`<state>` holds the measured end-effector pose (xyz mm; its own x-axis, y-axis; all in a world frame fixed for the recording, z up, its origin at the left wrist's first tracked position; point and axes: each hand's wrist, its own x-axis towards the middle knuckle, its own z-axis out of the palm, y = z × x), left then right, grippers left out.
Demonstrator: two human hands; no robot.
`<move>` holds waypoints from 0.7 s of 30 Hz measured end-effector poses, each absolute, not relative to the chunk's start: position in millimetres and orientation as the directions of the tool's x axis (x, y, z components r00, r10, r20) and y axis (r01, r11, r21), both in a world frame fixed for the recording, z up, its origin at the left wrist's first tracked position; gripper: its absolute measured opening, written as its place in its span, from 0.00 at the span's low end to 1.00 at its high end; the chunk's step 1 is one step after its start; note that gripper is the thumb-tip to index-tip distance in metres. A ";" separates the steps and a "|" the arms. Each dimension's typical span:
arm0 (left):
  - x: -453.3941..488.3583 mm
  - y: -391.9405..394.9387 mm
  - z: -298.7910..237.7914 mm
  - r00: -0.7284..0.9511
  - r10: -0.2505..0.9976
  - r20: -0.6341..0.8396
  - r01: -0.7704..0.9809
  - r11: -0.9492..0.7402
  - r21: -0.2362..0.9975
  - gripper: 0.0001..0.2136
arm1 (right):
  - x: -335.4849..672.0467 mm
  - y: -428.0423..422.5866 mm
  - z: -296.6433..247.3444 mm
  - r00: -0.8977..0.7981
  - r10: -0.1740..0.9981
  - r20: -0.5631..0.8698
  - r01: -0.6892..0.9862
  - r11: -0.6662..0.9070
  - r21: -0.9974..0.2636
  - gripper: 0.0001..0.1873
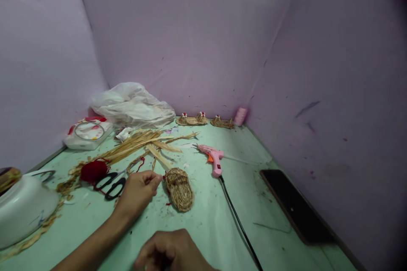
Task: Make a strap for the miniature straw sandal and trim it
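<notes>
My left hand is closed in a pinch just left of a small woven straw slipper. A bit of red yarn shows between its fingertips and the slipper; whether the fingers grip it is unclear. The slipper lies flat on the green table, its strap toward the far end. Nearer to me, my right hand is held with curled fingers, and what they hold, if anything, is hidden. Black-handled scissors and a red yarn ball lie left of my left hand.
A pink glue gun with a black cord lies right of the slipper. Straw strips spread behind. Small straw slippers and a pink thread spool stand by the wall. A phone lies right, a white bowl left.
</notes>
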<state>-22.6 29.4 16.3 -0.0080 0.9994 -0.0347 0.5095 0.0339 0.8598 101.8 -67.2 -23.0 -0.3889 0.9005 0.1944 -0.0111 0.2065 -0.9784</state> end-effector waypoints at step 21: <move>-22.0 10.0 22.9 0.303 0.750 0.588 0.390 -0.660 0.642 0.05 | 121.3 -32.1 12.3 -0.150 0.950 -0.274 -0.812 -0.276 -0.514 0.27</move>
